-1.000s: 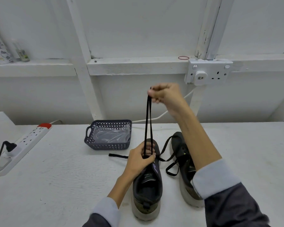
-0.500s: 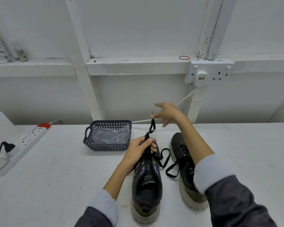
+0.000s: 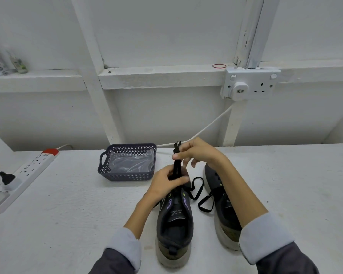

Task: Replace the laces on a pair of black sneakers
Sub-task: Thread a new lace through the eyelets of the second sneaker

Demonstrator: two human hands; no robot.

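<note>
Two black sneakers with pale soles stand side by side on the white table, heels toward me. My left hand [image 3: 167, 181] grips the black lace [image 3: 176, 166] just above the toe end of the left sneaker [image 3: 174, 222]. My right hand [image 3: 196, 152] pinches the same doubled lace a little higher, and the two lace tips stick up above its fingers. A slack loop of lace lies between the shoes. The right sneaker [image 3: 225, 212] lies under my right forearm, its own lace loop hanging out to the left.
A dark perforated basket [image 3: 127, 176] lined with clear plastic stands just left of and behind the shoes. A white power strip [image 3: 26, 175] with a black plug lies at the far left. A wall socket [image 3: 249, 86] with a white cable sits on the wall behind.
My right hand has come down from head height to just above my left hand, sliding along the lace. The lace between the hands is now short, and slack has gathered beside the shoe.
</note>
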